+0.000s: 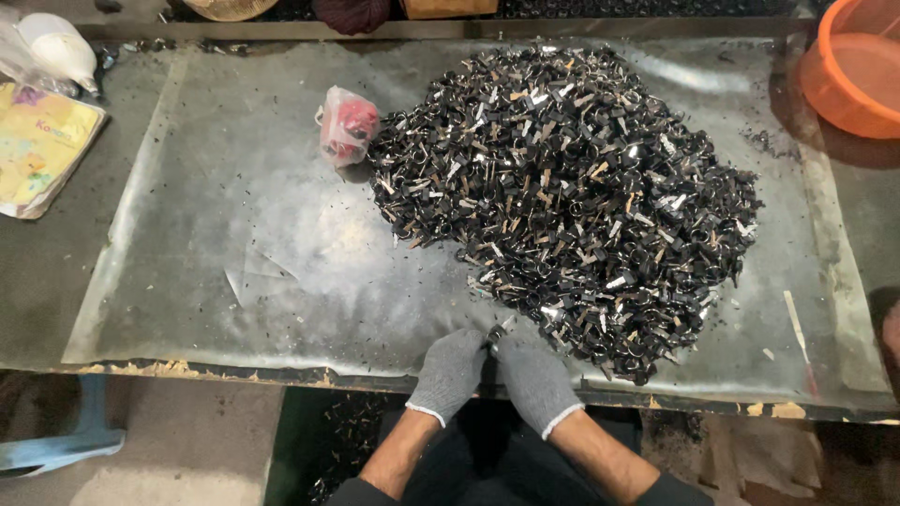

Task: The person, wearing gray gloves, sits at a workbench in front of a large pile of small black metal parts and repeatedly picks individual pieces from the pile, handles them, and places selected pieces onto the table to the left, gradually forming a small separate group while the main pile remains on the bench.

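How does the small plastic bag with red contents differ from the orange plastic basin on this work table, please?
The small plastic bag with red contents is clear, crumpled and soft; the orange plastic basin is opaque, round and rigid. The bag is far smaller than the basin. The bag lies against the left edge of the heap of small black metal parts; the basin stands apart at the far right corner, partly out of frame. Both rest on the table, away from the gloved hands.

Both hands, left [450,373] and right [534,379], wear grey knit gloves with white cuffs.
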### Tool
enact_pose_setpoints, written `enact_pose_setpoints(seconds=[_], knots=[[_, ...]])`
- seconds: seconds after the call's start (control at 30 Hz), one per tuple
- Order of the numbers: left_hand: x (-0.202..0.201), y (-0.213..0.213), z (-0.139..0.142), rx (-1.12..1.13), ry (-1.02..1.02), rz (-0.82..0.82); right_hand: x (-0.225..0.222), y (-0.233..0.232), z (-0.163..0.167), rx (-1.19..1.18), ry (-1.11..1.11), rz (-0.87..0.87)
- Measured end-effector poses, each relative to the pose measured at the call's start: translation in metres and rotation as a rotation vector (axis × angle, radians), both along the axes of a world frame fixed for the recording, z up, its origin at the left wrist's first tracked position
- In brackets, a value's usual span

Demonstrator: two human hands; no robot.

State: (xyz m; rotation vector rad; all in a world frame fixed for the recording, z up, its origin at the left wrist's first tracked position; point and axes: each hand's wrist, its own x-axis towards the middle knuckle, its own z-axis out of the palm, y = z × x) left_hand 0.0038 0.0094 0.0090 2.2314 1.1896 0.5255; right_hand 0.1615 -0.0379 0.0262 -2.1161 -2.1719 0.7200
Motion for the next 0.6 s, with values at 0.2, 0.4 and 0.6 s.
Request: enact_pose_setpoints(seconds=[0.2,0.4,0.6], knots=[[0.005,0.006,-0.001,-0.081,0.026,0.013,0.003,-0.001,0.004,0.278,-0.004,0.023],[0.008,0.018,0.0,-0.155,0.17,-0.06,0.007,-0.002,-0.001,0.086,-0.19,0.079],[0.008,0.03,0.0,-0.096,0.244,-0.218,0.003,-0.003,-0.007,0.275,-0.068,0.052]])
